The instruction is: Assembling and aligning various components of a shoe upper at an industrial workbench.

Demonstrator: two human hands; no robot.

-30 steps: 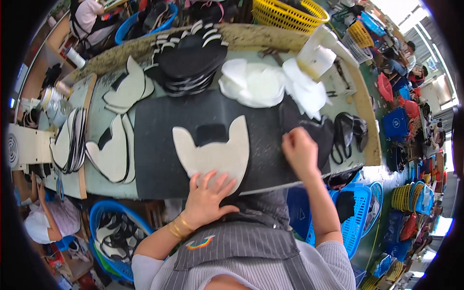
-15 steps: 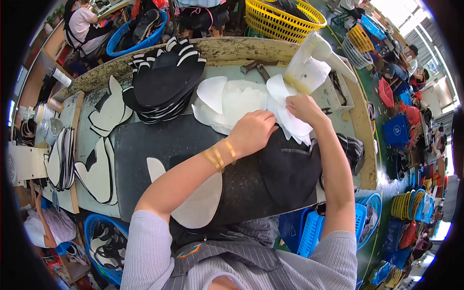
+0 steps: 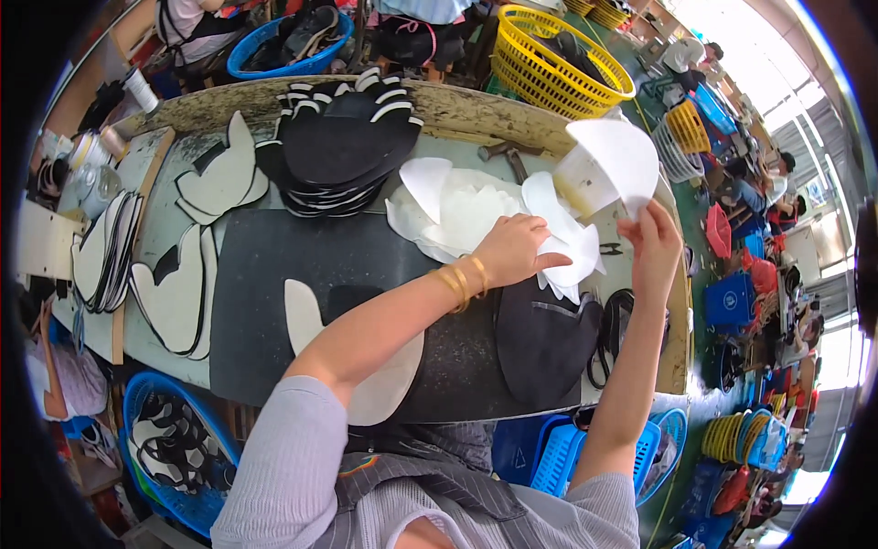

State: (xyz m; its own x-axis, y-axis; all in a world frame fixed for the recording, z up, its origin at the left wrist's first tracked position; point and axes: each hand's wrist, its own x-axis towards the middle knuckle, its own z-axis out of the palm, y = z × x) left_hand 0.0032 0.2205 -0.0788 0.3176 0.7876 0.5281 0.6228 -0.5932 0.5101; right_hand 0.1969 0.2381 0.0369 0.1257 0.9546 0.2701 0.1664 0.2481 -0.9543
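My right hand is raised at the right of the bench, pinching a thin white curved piece by its lower end. My left hand rests on a pile of white sheet pieces, thumb apart from the fingers. Just below that hand lies a black shaped piece with a slit near its top edge. A cream curved piece lies partly under my left forearm on the black mat. The held piece hides part of a white, yellow-stained container.
A stack of black white-edged pieces stands at the back. Cream pieces with black edging lie on the left. A hammer rests near the bench's raised back rim. Black looped handles lie at right. Baskets and people surround the bench.
My right hand has lifted a white curved piece off the pile, moving up and right. My left hand has shifted onto the remaining pieces and spread its thumb. The whole view has turned slightly.
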